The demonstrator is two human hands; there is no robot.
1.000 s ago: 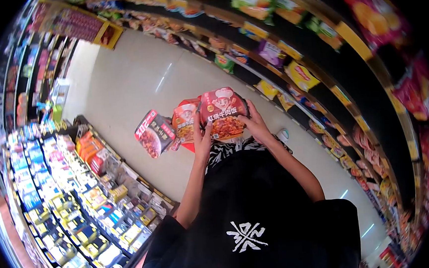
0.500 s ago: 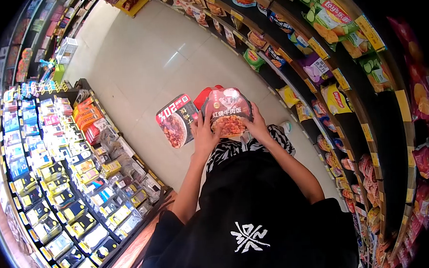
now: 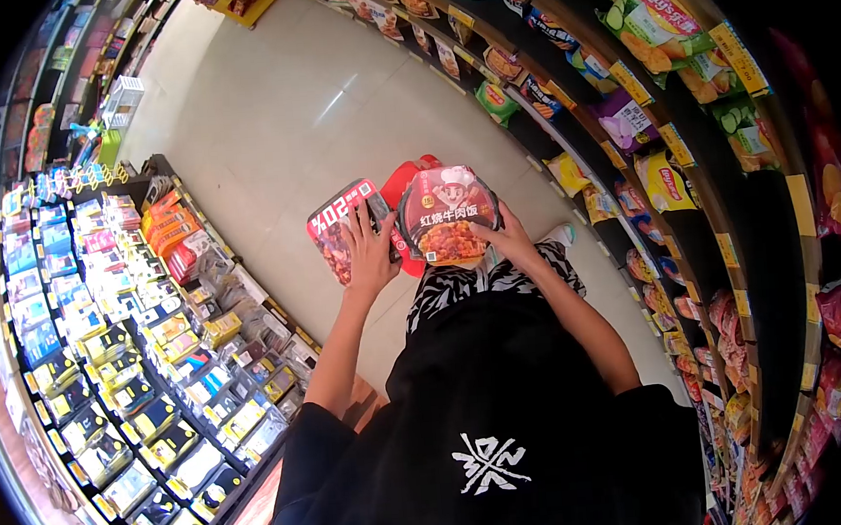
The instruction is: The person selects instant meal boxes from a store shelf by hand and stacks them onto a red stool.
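My right hand [image 3: 511, 239] grips a round-edged box of instant braised beef rice [image 3: 449, 216] by its right side, thumb over the front. The box has a dark red top with a cartoon chef and a food picture. On the left, the spread fingers of my left hand [image 3: 373, 249] lie across the face of a second instant meal box [image 3: 329, 240], red and black with a "20%" label. That hand covers much of its right half. Behind and between the two boxes shows a red object [image 3: 397, 182], mostly hidden, whose kind I cannot make out.
Shelves of bagged snacks, including Lay's chips [image 3: 658, 26], curve along the right. A display rack [image 3: 144, 350] of small packaged goods stands at the left. Between them runs a pale tiled floor [image 3: 265, 127]. A yellow bin [image 3: 246, 2] stands at the far end.
My left hand has left the beef rice box and moved left onto the other meal box. My right hand stays on the beef rice box, which now shows more of its face.
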